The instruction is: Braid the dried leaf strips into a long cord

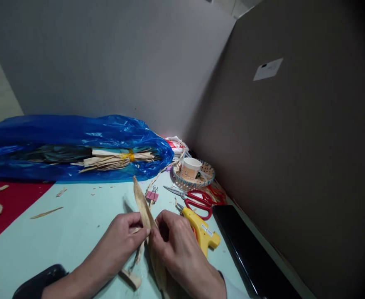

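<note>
Both hands pinching dried leaf strip [142, 203] at table [76, 224] centre: L hand [123, 238] grips its left edge, R hand [177, 241] the right. Glue gun [202, 232], scissors [197, 201] just beside R hand.

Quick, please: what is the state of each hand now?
Left hand: closed, pinching the husk strip.
Right hand: closed, pinching the same strip.
</note>
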Motion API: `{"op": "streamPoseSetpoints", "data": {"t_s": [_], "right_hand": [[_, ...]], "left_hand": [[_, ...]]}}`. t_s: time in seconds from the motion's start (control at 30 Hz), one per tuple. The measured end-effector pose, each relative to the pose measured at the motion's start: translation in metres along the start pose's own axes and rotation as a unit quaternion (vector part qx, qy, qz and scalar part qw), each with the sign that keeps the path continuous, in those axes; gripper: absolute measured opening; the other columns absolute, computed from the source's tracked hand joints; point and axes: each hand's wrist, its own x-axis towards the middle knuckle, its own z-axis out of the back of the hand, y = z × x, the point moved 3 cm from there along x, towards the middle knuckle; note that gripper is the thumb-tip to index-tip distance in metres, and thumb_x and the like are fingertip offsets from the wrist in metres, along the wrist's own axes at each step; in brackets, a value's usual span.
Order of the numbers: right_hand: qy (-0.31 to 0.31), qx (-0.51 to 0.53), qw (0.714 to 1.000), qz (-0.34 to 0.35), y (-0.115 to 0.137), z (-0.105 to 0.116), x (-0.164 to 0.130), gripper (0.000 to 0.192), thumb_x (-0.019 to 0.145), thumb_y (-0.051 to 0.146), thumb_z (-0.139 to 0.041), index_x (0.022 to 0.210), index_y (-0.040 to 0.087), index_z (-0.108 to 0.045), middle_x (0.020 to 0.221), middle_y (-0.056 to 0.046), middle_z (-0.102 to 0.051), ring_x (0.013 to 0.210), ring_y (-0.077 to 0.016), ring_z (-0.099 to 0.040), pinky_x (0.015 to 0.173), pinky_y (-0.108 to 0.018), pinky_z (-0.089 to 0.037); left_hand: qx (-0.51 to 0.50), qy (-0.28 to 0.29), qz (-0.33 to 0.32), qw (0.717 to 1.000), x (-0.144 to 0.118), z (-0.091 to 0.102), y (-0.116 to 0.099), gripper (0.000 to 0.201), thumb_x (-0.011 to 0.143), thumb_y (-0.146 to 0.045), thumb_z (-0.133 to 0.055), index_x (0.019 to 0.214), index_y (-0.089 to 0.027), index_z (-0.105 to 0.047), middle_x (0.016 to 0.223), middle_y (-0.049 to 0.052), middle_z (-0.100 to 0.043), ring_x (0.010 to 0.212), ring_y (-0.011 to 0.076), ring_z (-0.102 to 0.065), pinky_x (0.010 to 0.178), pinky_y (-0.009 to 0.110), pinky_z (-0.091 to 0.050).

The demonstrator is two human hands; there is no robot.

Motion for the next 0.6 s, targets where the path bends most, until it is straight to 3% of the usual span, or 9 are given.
{"op": "streamPoseSetpoints", "data": {"t_s": [0.27, 0.43, 0.53, 0.6], "right_hand": [[0.006, -0.001, 1.0, 0.018, 0.005, 0.0, 0.0, 0.016, 0.087, 0.023, -0.049, 0.073, 0.019, -0.046, 0.071, -0.001, -0.055, 0.066, -0.0153, -0.046, 0.058, -0.026, -0.027], [0.045, 0.115, 0.992, 0.003, 0.003, 0.007, 0.006, 0.02, 0.086, 0.029, -0.052, 0.07, 0.018, -0.049, 0.064, 0.001, -0.049, 0.062, -0.0138, -0.043, 0.057, -0.025, -0.029], [0.073, 0.295, 0.953, 0.001, 0.001, 0.021, 0.009, 0.018, 0.084, 0.03, -0.056, 0.074, 0.017, -0.05, 0.069, 0.001, -0.048, 0.067, -0.0128, -0.043, 0.061, -0.024, -0.033], [0.101, 0.436, 0.895, -0.001, 0.003, 0.036, 0.008, 0.017, 0.083, 0.029, -0.058, 0.076, 0.016, -0.05, 0.074, 0.0, -0.05, 0.071, -0.0123, -0.045, 0.066, -0.023, -0.037]], "left_hand": [[0.023, 0.012, -0.017, 1.0, -0.002, -0.003, -0.004, 0.024, 0.072, -0.021, -0.054, 0.084, -0.011, -0.072, 0.075, 0.003, -0.073, 0.077, 0.0232, -0.064, 0.068, 0.028, -0.047], [0.024, 0.006, -0.017, 1.0, 0.0, -0.002, -0.004, 0.023, 0.07, -0.02, -0.055, 0.083, -0.011, -0.073, 0.074, 0.003, -0.073, 0.077, 0.0236, -0.064, 0.067, 0.028, -0.046], [0.009, 0.014, -0.011, 1.0, 0.001, -0.002, -0.001, 0.023, 0.071, -0.023, -0.057, 0.084, -0.012, -0.072, 0.076, 0.004, -0.073, 0.078, 0.0235, -0.066, 0.07, 0.029, -0.048], [0.006, 0.009, -0.009, 1.0, 0.002, -0.001, 0.003, 0.021, 0.071, -0.024, -0.058, 0.081, -0.012, -0.071, 0.075, 0.003, -0.073, 0.078, 0.0226, -0.065, 0.071, 0.029, -0.047]]}}
